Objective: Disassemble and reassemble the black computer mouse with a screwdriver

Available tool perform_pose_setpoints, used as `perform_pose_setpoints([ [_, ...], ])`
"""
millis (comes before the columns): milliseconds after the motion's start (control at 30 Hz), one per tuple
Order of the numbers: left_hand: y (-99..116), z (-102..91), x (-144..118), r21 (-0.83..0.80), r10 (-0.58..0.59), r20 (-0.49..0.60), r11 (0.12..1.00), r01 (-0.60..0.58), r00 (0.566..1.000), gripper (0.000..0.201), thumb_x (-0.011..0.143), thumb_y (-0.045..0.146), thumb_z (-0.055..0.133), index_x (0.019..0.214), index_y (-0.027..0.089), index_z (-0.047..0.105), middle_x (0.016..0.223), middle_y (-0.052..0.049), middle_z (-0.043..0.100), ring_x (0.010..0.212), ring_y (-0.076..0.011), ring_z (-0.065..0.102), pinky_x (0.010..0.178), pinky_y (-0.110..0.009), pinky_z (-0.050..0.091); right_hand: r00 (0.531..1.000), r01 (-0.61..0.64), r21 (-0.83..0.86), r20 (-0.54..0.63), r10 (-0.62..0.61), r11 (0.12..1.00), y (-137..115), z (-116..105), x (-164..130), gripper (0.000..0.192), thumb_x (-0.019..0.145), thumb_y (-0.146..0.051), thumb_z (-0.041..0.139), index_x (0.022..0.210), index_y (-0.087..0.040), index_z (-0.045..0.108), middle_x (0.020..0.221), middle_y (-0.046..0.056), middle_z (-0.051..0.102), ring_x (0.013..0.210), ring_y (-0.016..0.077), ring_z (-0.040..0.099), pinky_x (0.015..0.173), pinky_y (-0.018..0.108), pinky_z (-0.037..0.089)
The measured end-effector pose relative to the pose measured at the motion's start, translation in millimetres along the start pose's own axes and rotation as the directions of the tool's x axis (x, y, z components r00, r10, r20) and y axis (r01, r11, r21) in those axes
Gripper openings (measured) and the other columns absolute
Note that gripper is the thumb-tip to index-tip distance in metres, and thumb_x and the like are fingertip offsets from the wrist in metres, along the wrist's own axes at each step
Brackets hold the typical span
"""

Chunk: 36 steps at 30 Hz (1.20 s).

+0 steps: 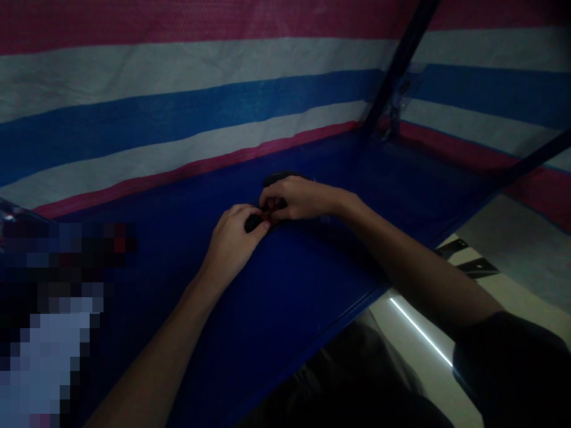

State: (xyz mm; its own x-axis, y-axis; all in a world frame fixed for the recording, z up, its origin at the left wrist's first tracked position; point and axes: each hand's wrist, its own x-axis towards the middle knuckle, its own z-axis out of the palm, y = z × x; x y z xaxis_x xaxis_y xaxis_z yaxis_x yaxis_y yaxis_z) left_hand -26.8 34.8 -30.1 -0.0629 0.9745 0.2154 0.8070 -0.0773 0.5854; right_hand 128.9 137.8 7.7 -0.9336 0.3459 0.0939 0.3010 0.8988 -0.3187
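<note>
My left hand point(234, 232) has its fingers curled around the near-left end of a small dark object point(253, 223), with the thumb along its front. From the right, my right hand point(298, 197) reaches in, its fingers bent down and closed on the same object. Between the fingertips shows a reddish-brown part point(269, 211). Just behind my right hand lies a black rounded thing point(275, 177), and I cannot tell if it belongs to the same object. Dim light and the fingers hide its kind. Both hands rest low over the blue tabletop point(285, 297).
A striped red, white and blue sheet point(200, 113) hangs behind the table. Dark posts point(397, 68) rise at the far right corner. At the left is a pixelated patch point(53, 333) beside shiny clear plastic point(18, 217). Pale floor point(526, 309) shows past the table's right edge.
</note>
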Motion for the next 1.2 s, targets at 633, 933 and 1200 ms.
perform_pose_setpoints([
  [633,2.4,1.9,-3.1,-0.053,0.055,-0.11,0.997,-0.061,0.992,0.036,0.081,0.037,0.063,0.11,0.016,0.062,0.112,-0.008,0.065,0.104,-0.0223,0.059,0.093,-0.038,0.045,0.986,0.028,0.201,-0.165,0.006,0.979,-0.9,-13.5,-5.0,0.017,0.072,-0.004,0.061,0.086,-0.01,0.067,0.073,-0.001,0.062,0.067,0.0075,0.054,0.064,0.02,0.038],
  [933,2.6,-2.2,-6.1,-0.094,0.106,-0.254,0.987,-0.134,0.961,0.015,0.086,0.026,0.055,0.094,0.02,0.066,0.091,-0.002,0.07,0.083,-0.0171,0.064,0.075,-0.03,0.046,0.973,0.107,0.753,-0.213,0.086,0.65,-7.5,-5.7,0.7,0.012,0.078,-0.013,0.064,0.089,-0.01,0.06,0.082,0.001,0.063,0.074,0.0087,0.058,0.07,0.023,0.045],
  [1200,6.3,-0.9,-8.4,-0.175,0.04,-0.303,0.98,-0.097,0.952,0.03,0.09,0.04,0.049,0.084,0.018,0.068,0.086,-0.003,0.071,0.077,-0.0177,0.063,0.068,-0.028,0.045,0.981,0.105,0.854,-0.173,0.087,0.509,-12.1,-5.3,0.5,0.028,0.076,-0.012,0.068,0.101,-0.013,0.057,0.091,0.001,0.061,0.082,0.01,0.058,0.076,0.024,0.047],
])
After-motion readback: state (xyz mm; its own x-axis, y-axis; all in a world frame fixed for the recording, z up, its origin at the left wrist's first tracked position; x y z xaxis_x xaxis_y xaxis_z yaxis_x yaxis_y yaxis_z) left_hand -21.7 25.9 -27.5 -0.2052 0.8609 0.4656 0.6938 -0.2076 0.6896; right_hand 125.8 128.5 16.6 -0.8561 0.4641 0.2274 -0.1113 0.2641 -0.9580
